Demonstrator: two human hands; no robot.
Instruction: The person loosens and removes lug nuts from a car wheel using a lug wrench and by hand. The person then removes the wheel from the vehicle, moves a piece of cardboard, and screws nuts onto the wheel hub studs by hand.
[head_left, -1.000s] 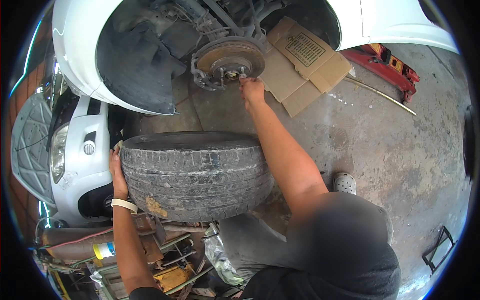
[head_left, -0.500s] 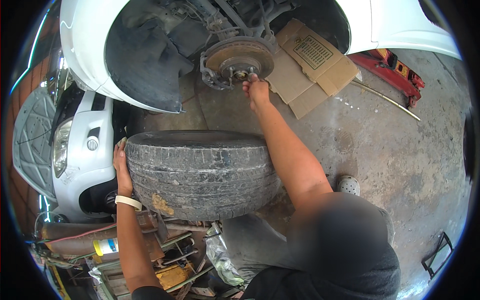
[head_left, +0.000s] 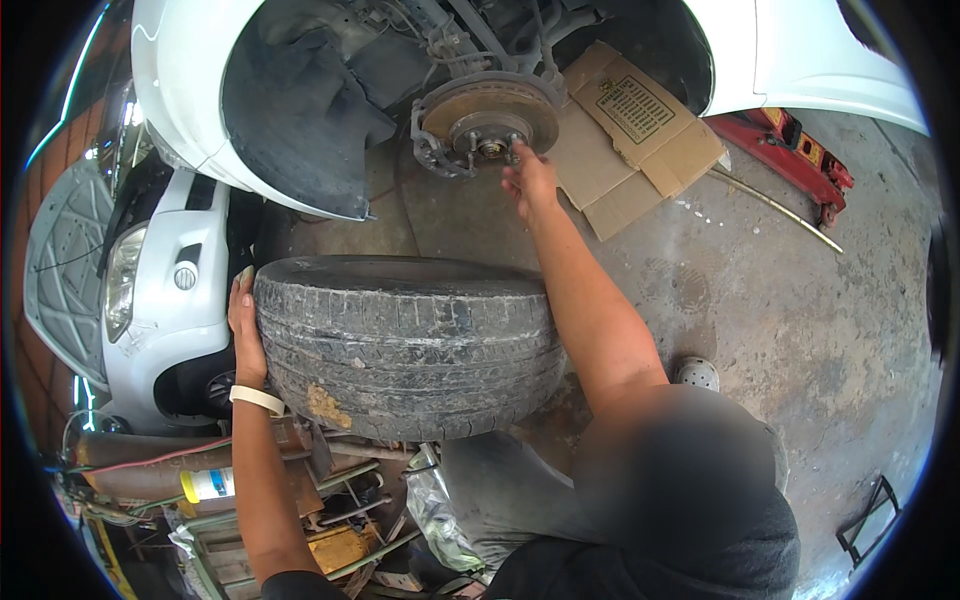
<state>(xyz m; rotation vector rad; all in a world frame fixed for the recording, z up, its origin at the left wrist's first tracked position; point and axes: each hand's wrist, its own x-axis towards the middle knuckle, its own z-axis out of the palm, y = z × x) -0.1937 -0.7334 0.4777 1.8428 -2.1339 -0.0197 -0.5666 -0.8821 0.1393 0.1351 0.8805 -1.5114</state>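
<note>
A worn, dirty black tire (head_left: 420, 350) stands on its tread in front of me. My left hand (head_left: 247, 335) lies flat against its left side, fingers stretched upward. My right hand (head_left: 530, 182) reaches past the tire to the bare wheel hub (head_left: 490, 138). Its index finger points at a wheel stud on the hub's right side, with the other fingers loosely bent and apart; I cannot tell whether the fingertip touches. Around the hub is a rusty brake disc (head_left: 540, 125), with a brake caliper (head_left: 428, 150) at its left.
Flattened cardboard (head_left: 640, 130) lies right of the disc, near a metal bar (head_left: 780, 207) and a red floor jack (head_left: 800, 160). A white fender (head_left: 180, 100) arches above. Another white car's front (head_left: 170, 290) stands left. Cluttered tools and a gas cylinder (head_left: 150, 460) fill the lower left.
My right hand has drawn slightly back from the stud, its fingers spreading. The left hand stays on the tire. The whole view has shifted a little.
</note>
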